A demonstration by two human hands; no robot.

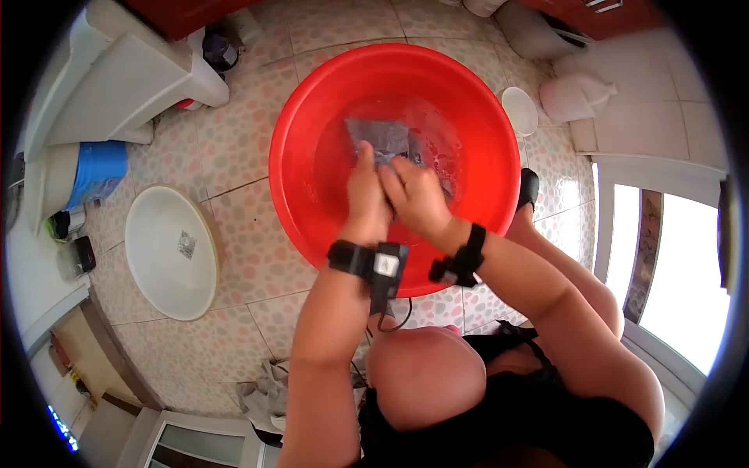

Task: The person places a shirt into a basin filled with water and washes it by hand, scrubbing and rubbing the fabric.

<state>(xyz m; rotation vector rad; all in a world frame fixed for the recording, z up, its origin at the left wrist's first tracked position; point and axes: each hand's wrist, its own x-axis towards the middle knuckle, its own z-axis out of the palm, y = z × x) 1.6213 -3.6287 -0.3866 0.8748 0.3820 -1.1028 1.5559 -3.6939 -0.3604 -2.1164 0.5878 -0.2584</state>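
Observation:
A wet grey cloth (378, 136) lies in a large red basin (304, 101) with some water and suds in it. My left hand (369, 191) is closed on the near part of the cloth, its thumb pointing away from me. Right beside it, my right hand (419, 193) has its fingers bent and closed on the cloth too. The two hands touch or nearly touch. Part of the cloth is hidden beneath them. Both wrists wear black straps with small devices.
To the left on the tiled floor stands a wide white basin (172, 269) with a small patterned mark inside. A small white bowl (519, 111) and a pale plastic jug (576, 97) are at the right. A blue container (97, 173) stands far left. Grey fabric (265, 398) lies near my legs.

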